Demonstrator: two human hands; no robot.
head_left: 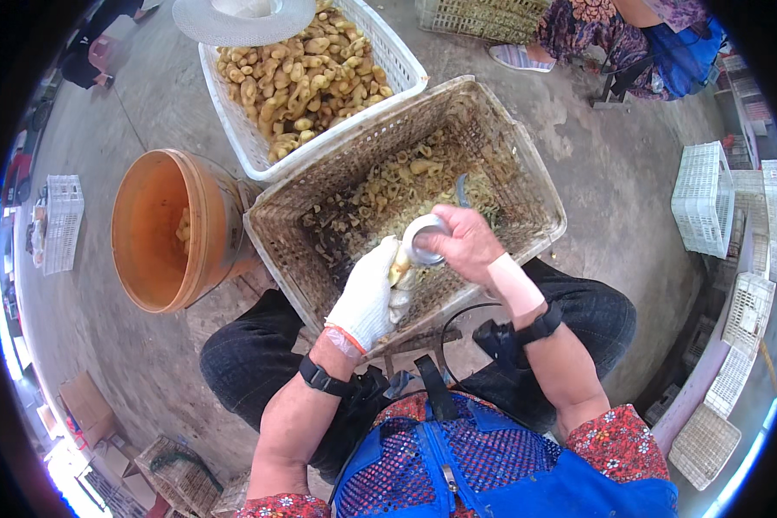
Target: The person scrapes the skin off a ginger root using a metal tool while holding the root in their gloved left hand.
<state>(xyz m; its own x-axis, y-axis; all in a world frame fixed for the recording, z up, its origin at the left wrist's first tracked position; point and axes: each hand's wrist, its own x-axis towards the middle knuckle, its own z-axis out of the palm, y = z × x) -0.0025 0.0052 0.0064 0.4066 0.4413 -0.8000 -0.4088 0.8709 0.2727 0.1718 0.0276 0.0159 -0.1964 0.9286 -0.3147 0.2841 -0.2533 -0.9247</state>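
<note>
My left hand (367, 298), in a white knit glove with an orange cuff, closes around a pale yellow piece of what looks like ginger (398, 268). Opposite it my bare right hand (466, 246) grips a silvery white ring-shaped tool (410, 239), its edge up against the gloved fingers and the piece. A curved grey blade (463, 191) shows just beyond the right hand; whether it belongs to the tool I cannot tell. Both hands are above the near side of a stained plastic crate (527, 186), with peelings and scraps (388, 194) lying in its bottom.
Behind the crate stands a white basket (406, 78) heaped with brown knobby roots (306, 82), a pale hat (246, 19) over its far corner. An orange bucket (147, 237) at left holds a few pieces. Another person (656, 52) sits far right; white baskets (702, 198) line that side.
</note>
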